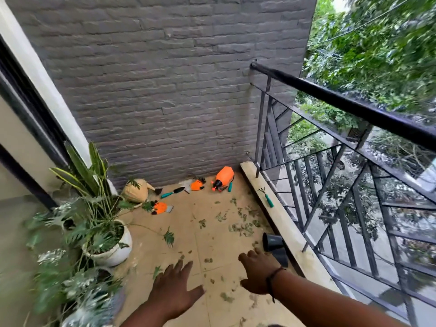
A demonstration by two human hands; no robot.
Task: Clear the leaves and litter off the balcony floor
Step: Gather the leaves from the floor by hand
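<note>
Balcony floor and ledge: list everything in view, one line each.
Leaf litter: many bits, green, scattered over the floor tiles.
Sprayer: one, orange, lying by the wall.
Gloves: two, orange, on the floor.
Trowel: one, teal handle, near the wall.
Hand rake: one, teal handle, on the ledge.
Empty pots: two, dark grey, beside the ledge.
White pot: one, planted, left.
Left hand: open, over the floor.
Right hand: open, over the floor.

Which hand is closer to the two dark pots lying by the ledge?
Right. The right hand hovers just left of the dark pots, almost touching them. The left hand is farther away, over the middle tiles.
</note>
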